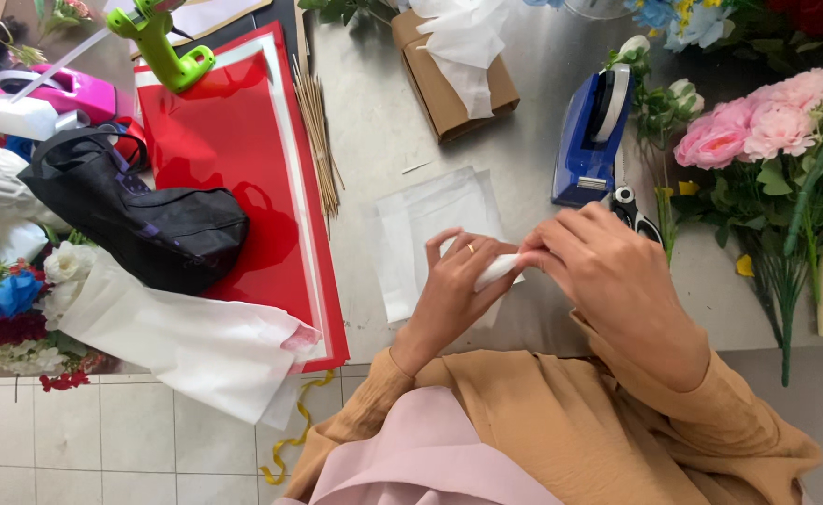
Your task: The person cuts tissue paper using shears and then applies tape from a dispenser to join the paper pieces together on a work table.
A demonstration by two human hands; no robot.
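My left hand [453, 290], with a ring on one finger, and my right hand [603, 271] meet over the near edge of a grey metal table [374, 122]. Both pinch the same small rolled piece of white tissue paper [499, 269] between their fingers. Under the hands lies a loose stack of white tissue sheets [430, 224]. A blue tape dispenser [591, 136] stands just beyond my right hand, with black-handled scissors [631, 208] beside it.
Red and white wrapping sheets [234, 159] lie at left, with a black bag [140, 220] and a white-wrapped bouquet [178, 337] on them. A bundle of thin wooden sticks [318, 140], a green glue gun [159, 42], a brown parcel [449, 79] and pink flowers [757, 126] surround the work spot.
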